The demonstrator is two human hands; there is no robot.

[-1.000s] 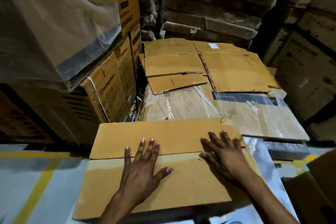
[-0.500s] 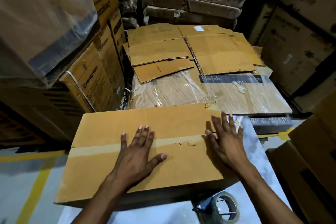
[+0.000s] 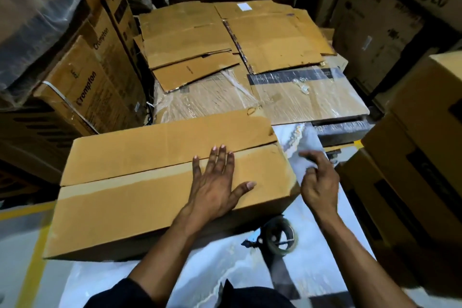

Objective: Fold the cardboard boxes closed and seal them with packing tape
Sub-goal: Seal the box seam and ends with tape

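1. Lettering reading "Crompton" is printed on the stacked cartons [image 3: 100, 77] at the left; "LG" is seen on a carton [image 3: 400, 0] at the upper right.
2. A small white label [image 3: 244, 6] is stuck on the flattened cardboard sheets [image 3: 225, 40] heaped behind.
3. Centrally, the cardboard box [image 3: 140, 182] is lying with both top flaps folded down, a pale strip running along the seam.
4. The left hand [image 3: 215, 182] is pressed flat on the seam, fingers straight and spread.
5. The right hand [image 3: 317, 180] is held just off the box's right edge over white sheeting [image 3: 225, 270], blurred, fingers loosely curled around nothing.
6. A packing tape roll [image 3: 281, 235] is lying near the box's front right corner.
7. More cartons [image 3: 420, 157] are crowded along the right.
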